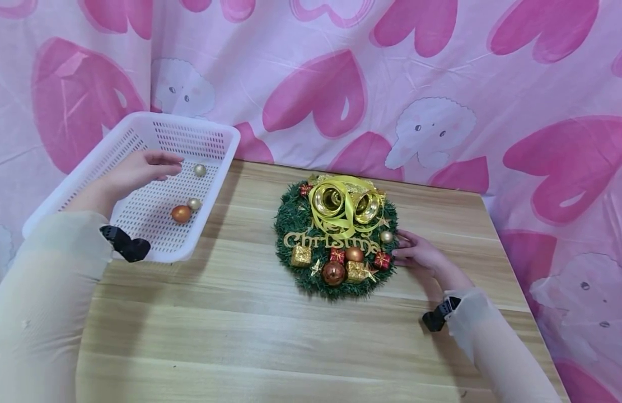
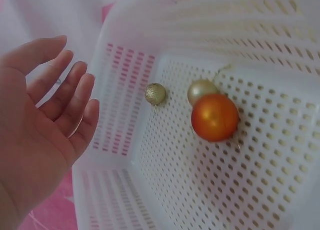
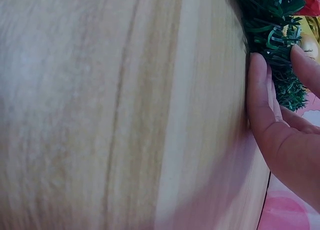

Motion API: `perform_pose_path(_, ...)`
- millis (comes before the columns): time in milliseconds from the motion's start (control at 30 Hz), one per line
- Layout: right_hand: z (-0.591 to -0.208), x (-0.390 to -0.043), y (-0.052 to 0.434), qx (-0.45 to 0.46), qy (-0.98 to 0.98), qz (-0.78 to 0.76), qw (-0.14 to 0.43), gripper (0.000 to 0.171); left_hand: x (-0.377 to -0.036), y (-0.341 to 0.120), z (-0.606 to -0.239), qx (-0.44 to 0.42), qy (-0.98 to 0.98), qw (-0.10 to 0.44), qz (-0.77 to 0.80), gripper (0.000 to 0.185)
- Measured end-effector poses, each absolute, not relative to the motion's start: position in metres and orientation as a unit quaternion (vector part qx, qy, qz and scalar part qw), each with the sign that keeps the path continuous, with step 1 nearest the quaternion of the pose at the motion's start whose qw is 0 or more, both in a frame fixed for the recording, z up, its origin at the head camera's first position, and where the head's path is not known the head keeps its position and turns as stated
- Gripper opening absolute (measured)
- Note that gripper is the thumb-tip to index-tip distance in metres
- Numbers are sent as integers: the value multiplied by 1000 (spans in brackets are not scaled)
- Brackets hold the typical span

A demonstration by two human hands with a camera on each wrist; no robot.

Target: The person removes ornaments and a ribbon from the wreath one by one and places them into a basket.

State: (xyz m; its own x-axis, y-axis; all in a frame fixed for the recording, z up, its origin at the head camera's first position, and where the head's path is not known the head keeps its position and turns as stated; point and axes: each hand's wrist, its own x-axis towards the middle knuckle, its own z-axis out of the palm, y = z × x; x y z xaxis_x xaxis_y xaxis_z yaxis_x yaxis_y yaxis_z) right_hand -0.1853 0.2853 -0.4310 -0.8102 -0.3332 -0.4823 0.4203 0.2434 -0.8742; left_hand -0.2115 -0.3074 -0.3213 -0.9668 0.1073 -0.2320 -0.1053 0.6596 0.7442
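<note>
In the head view my left hand is over a white plastic basket, fingers loosely spread and holding nothing. On the basket floor lie an orange ball ornament, a pale gold ball close against it, and a textured gold ball apart from them. A green Christmas wreath lies flat on the table, bearing gold bells with yellow ribbon, "Christmas" lettering, small gift boxes and balls. My right hand is at the wreath's right edge, its fingertips right at the green tinsel.
The wood-grain table carries the wreath, with the basket at its left side. A pink curtain with hearts and white cartoon animals hangs behind and on both sides. Black wrist cameras sit on both wrists.
</note>
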Motion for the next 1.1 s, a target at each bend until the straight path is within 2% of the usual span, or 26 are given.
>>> perform_pose_path(200,-431,-185,285,33,727,-613,307,82,-214,-286,-307,17,889,102,446,57)
perform_pose_path(667,-434,-185,287,27,734,-608,302,83,-218,-227,-289,74,863,117,487,47)
perform_pose_path(900,-434,-184,286,30,729,-613,302,83,-220,-196,-301,142,842,116,507,34)
perform_pose_path(1100,-434,-183,286,29,729,-614,302,83,-217,-167,-318,213,815,145,520,41)
